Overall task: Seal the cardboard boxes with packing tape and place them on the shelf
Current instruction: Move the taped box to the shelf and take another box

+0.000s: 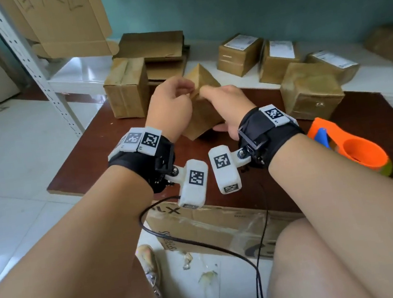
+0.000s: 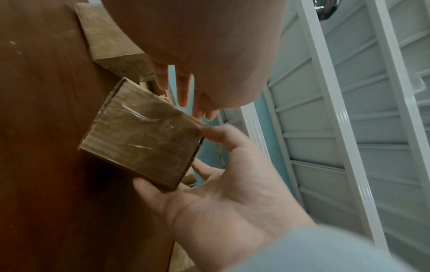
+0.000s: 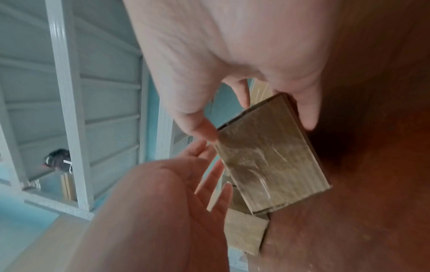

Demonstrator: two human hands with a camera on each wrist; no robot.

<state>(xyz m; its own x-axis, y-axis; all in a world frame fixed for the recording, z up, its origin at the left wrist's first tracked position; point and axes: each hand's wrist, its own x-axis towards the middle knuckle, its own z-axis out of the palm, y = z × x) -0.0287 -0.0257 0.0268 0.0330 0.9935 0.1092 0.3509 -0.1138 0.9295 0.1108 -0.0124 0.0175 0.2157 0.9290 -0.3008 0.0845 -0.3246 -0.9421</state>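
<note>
Box [image 1: 200, 112] sits tilted on one corner over the brown table [image 1: 105, 157], held btwn both hands, w/ shelf [image 1: 82, 74] just behind. Left hand [image 1: 171, 106] curls over the upper left edge, fingers pinching at the top corner. Right hand [image 1: 227, 108] wraps the right side: thumb tip on the top corner, fingers under the lower edge. So both grips are closed on the box, not wide.

Glossy film on the facing side in the wrist views says tape is already down there; prob. the step is pressing tape ends flat at the corner, though the exact seam is hidden by fingers.

To do it well:
- keep the lower fingers as the support, rub w/ the thumbs only
- press from middle of the strip outward, so no bubbles or creases
- fold loose tape round the edge, don't leave a flap
- turn the box, check each seam before shelving

Tape dispenser [image 1: 351, 148], orange, lies on the table at right, near enough if another strip is needed. Other taped boxes [image 1: 309, 91] stand on table and shelf; leave room beside them.
</note>
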